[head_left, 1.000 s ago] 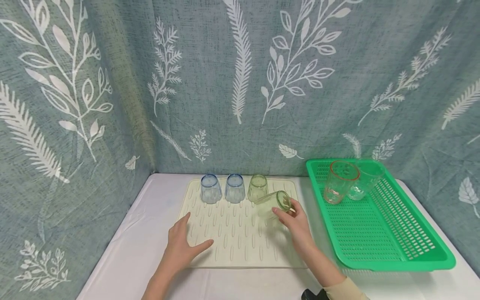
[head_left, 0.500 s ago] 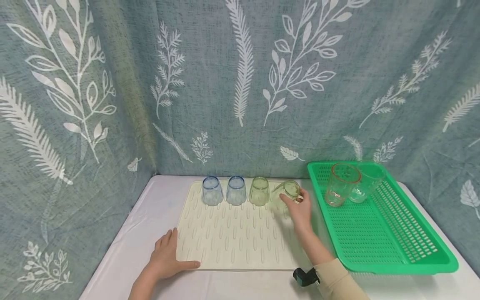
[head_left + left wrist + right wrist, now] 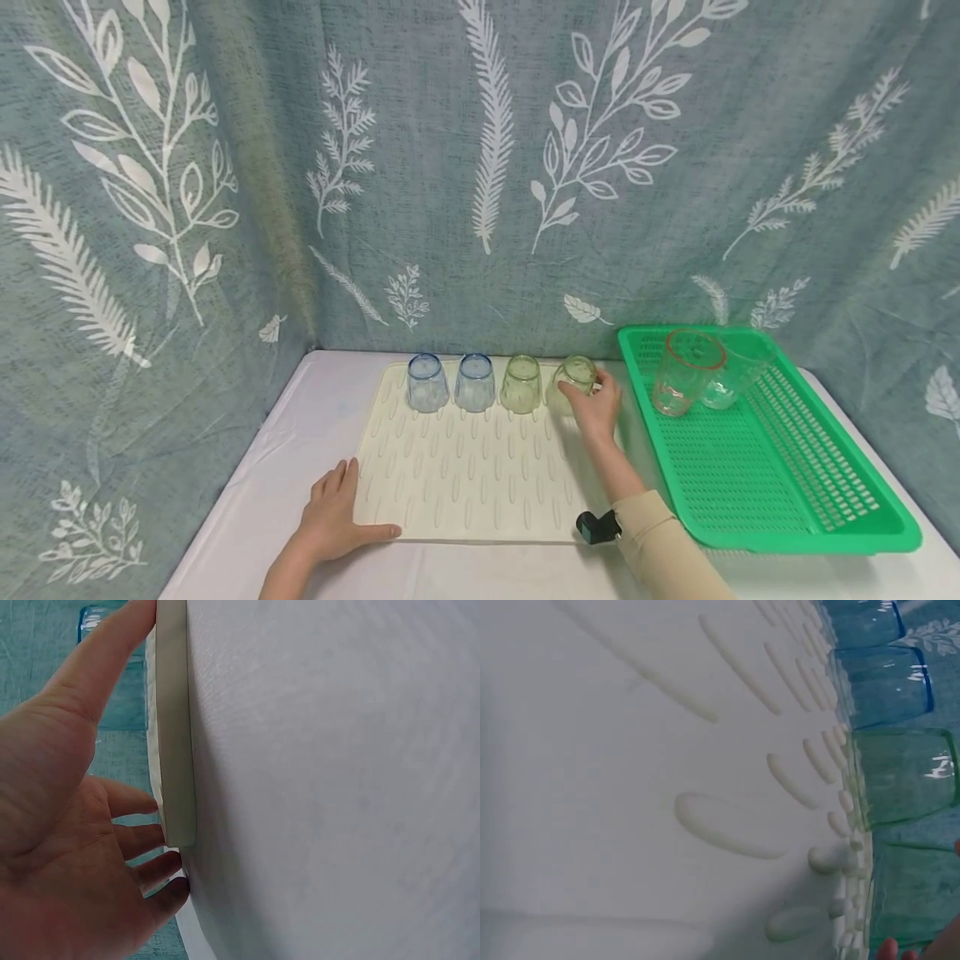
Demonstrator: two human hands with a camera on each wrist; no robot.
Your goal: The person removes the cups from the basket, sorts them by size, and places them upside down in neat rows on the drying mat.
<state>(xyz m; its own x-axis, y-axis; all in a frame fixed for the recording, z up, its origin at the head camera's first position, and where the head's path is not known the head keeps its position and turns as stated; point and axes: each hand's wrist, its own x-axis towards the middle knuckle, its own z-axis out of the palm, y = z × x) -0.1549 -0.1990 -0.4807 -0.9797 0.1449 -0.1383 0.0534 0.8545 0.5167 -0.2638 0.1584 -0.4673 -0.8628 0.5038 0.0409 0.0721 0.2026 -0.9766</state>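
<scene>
My right hand [image 3: 597,412] grips a green-tinted drinking glass [image 3: 574,372] between thumb and fingers, at the back right of a cream ridged drying mat [image 3: 465,483]. That glass stands upside down, level with its neighbours. Left of it, in a row, are another upturned green glass [image 3: 521,387] and two upturned blue glasses [image 3: 475,387]. In the right wrist view, the gripped glass [image 3: 911,889] shows with only fingertips beside it. My left hand [image 3: 327,518] is spread at the mat's front left corner, its fingers along the thick mat edge [image 3: 175,735] in the left wrist view.
To the right of the mat stands a green plastic basket [image 3: 667,479]. Inside, at its back, are a red-rimmed glass [image 3: 677,385] and a clear glass [image 3: 738,375]. A patterned grey-green curtain [image 3: 420,167] hangs behind the white table [image 3: 450,575].
My right hand has carried the tilted green glass rightward and back, turning it upright-down at the row's right end. My left hand moved down-left to the mat's corner, then stayed there.
</scene>
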